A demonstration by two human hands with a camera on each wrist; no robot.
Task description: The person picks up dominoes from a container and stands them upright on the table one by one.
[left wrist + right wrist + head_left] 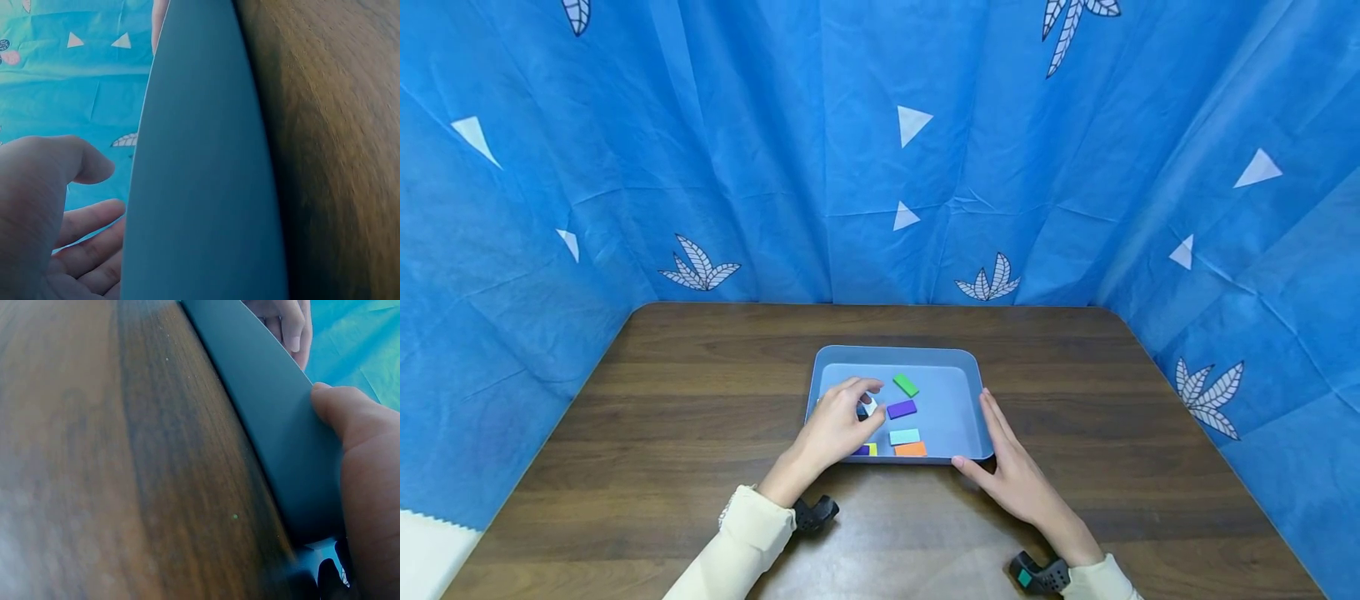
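Purple and green blocks (902, 409) lie in a blue tray (951, 412) at the head view's lower centre, beside the left hand (841, 418), whose curved thumb and fingers stand apart. Straight-fingered, the right hand (1015, 477) touches the tray's lower right corner; brown table (700, 400) surrounds it.

On both arms we wear pale cream sleeves of plain cloth. The left sleeve (737, 537) ends at the wrist behind our left grip (841, 421), with soft creases near the cuff; along its outer edge we show a narrow white trim (724, 511), too small to make out fully. Only a short stretch of the right sleeve (1101, 580) appears behind our right grip (1013, 471). Just behind each grip, on the wrist's inner side, we carry a chunky black device, left (815, 514) and right (1037, 575); the right one bears a small green square (1024, 577).
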